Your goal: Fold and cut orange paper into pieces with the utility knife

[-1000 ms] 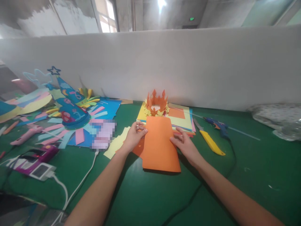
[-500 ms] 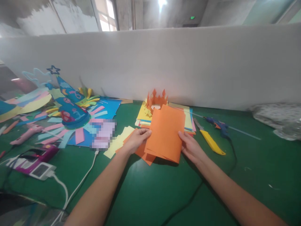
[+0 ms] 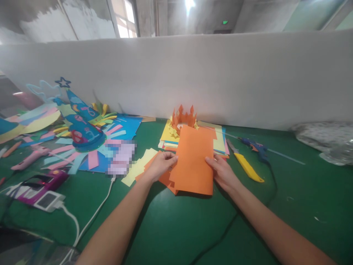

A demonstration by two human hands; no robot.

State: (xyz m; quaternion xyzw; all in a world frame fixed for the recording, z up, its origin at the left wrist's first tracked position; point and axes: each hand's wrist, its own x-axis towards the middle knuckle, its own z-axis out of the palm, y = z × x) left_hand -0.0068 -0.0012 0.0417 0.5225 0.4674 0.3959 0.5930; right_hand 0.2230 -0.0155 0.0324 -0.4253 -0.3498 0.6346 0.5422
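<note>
Between my two hands is folded orange paper (image 3: 194, 162), its long sides running away from me. My left hand (image 3: 161, 165) pinches the left edge, thumb on top. My right hand (image 3: 222, 170) grips the right edge, thumb pressed on the face and fingers hidden behind. Part of another orange layer shows at the upper right behind the front face. Below my left hand, more orange paper pieces (image 3: 168, 181) and pale yellow paper pieces (image 3: 138, 167) lie on the green table (image 3: 176, 228). Just beyond stands an orange paper crown (image 3: 184, 116) on a stack of coloured paper (image 3: 220, 138).
A yellow utility knife (image 3: 248, 167) and a blue glue gun (image 3: 255, 144) lie to the right. Decorated cone hats (image 3: 85, 127), a pink glue gun (image 3: 31, 157) and a power strip (image 3: 41, 189) with white cables occupy the left. A white partition (image 3: 176, 73) borders the back.
The folded orange paper has turned straighter, and its front face now covers more of the layer behind. My right hand has shifted slightly left along with it.
</note>
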